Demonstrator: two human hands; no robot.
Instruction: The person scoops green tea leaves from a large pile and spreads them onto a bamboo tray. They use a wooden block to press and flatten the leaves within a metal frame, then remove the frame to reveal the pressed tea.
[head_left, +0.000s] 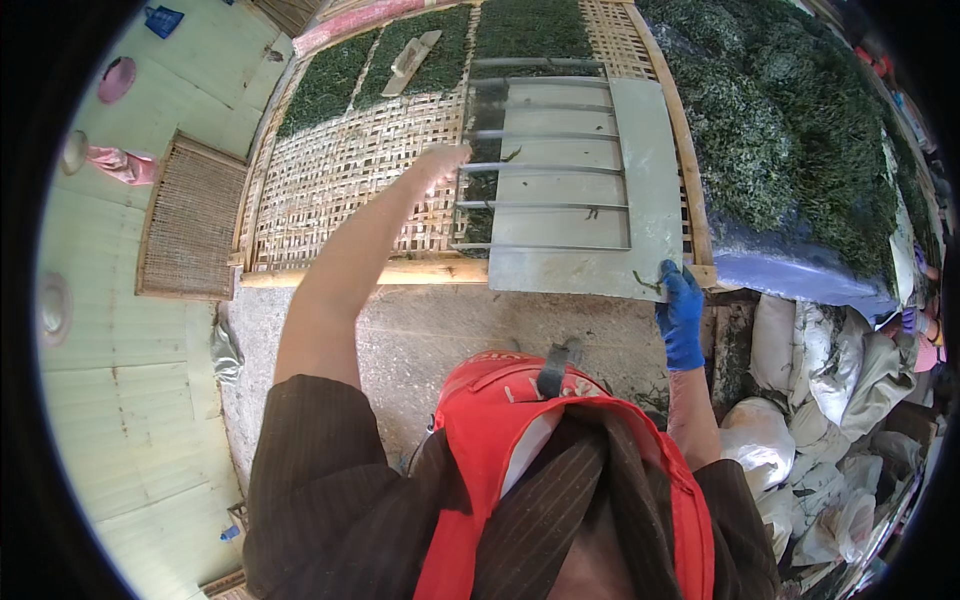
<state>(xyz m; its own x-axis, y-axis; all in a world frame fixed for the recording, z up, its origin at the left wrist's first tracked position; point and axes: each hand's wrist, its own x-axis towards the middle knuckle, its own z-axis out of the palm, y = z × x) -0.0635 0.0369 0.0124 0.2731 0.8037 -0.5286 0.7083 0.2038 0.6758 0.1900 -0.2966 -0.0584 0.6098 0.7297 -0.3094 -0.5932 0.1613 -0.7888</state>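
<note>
My bare left hand (448, 162) is at the left rail of a thin metal frame (559, 166) with several crossbars, its fingers curled at the edge. My right hand (680, 319), in a blue glove, grips the near right corner of a flat grey sheet (649, 172). The sheet lies under the frame and covers most of its openings. Dark green leafy matter (480, 184) shows along the frame's left side, uncovered by the sheet. Frame and sheet rest on a woven bamboo rack (322, 187). Scraps of green cling to the sheet.
Rectangular dark green layers (330, 79) cover the rack's far part, with a flat trowel (411, 64) on one. To the right, a large green heap (757, 112) lies on blue sheeting (795, 255). White sacks (772, 345) pile up below. Another person's gloved hand (911, 321) shows far right.
</note>
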